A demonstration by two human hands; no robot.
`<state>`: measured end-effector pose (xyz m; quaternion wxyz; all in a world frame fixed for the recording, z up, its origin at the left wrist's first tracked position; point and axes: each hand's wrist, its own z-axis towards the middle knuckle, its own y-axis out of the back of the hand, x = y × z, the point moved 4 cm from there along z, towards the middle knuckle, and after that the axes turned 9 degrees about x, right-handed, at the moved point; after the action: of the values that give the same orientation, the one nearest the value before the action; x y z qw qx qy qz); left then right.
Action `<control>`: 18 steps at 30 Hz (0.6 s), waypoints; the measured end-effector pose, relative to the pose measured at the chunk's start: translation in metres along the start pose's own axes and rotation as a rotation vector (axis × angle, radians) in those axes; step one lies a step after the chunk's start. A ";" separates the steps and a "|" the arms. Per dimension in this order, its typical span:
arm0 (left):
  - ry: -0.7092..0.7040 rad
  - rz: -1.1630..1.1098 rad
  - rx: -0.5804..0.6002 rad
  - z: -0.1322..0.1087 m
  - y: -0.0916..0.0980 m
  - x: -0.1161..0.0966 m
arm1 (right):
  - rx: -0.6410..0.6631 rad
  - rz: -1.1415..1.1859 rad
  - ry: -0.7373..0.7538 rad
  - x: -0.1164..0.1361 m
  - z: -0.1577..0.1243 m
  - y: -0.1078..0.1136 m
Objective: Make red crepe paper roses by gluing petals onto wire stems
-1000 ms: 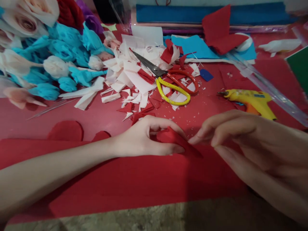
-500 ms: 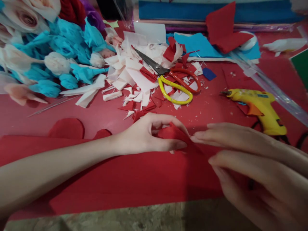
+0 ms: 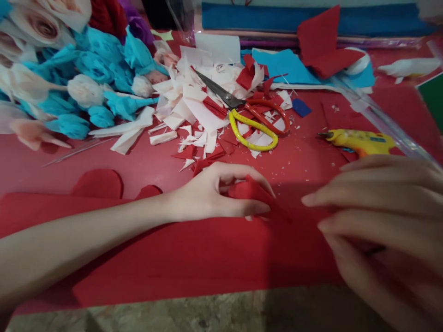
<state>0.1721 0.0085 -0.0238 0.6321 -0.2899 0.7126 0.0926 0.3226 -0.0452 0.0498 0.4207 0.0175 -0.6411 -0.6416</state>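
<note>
My left hand is closed around a piece of red crepe paper, its thumb laid along the near side and its fingers behind. The paper tapers to a point toward the right. My right hand hangs apart from it on the right, fingers loosely stretched and open, with nothing visible between them. Behind that hand lies a yellow glue gun, its handle now hidden. Red sheet paper spreads beneath both hands, and a rounded red paper piece rests by my left forearm.
Scissors with red and yellow handles lie on white and red paper scraps. Blue, white and peach paper flowers crowd the back left. Folded blue paper and a white bottle sit farther back.
My right hand has drawn back to the right, away from the red paper, and now covers the glue gun's handle. My left hand keeps its hold almost unmoved.
</note>
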 end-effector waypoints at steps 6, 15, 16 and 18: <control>-0.053 0.027 0.054 0.000 0.000 0.001 | -0.003 -0.045 0.030 -0.003 0.016 0.002; -0.064 0.018 0.062 0.000 0.001 0.002 | 0.138 -0.034 0.068 -0.004 0.011 -0.009; -0.057 0.015 0.062 0.000 0.001 0.002 | 0.143 -0.031 0.071 -0.004 0.011 -0.009; -0.047 0.010 0.061 0.000 0.001 0.003 | 0.125 -0.040 0.088 -0.003 0.012 -0.008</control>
<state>0.1715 0.0089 -0.0271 0.6569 -0.2648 0.7014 0.0806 0.3139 -0.0353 0.0431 0.4336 0.0847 -0.6603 -0.6073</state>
